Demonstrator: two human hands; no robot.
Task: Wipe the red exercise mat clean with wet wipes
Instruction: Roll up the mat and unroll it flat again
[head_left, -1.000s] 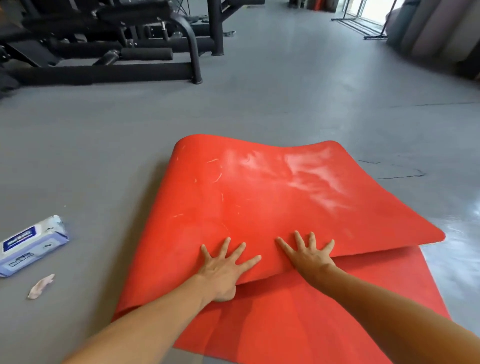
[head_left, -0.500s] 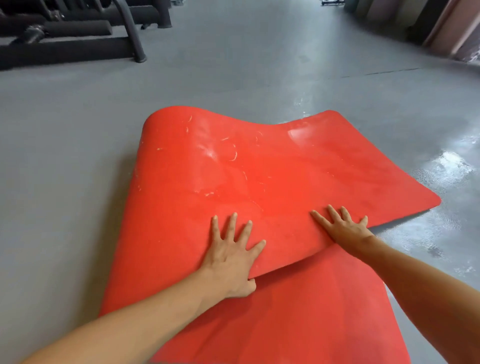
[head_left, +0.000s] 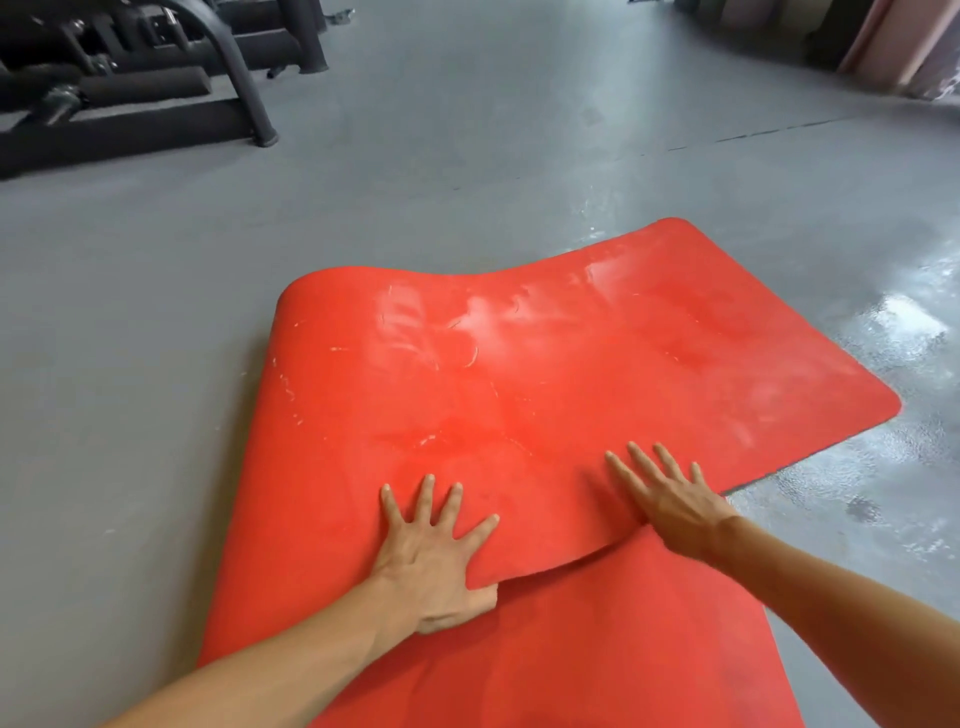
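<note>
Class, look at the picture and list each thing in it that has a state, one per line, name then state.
red exercise mat: folded over on itself, upper layer dusty with pale smears and scratches
left hand: flat on the folded layer, fingers spread
right hand: flat on the folded layer, fingers spread
floor: grey, wet and shiny to the right of the mat
gym machine: standing, unused

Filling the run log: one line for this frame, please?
phase: mat handling | red mat: folded over itself | left hand: flat on fold | right hand: flat on fold | wipes: not in view
</note>
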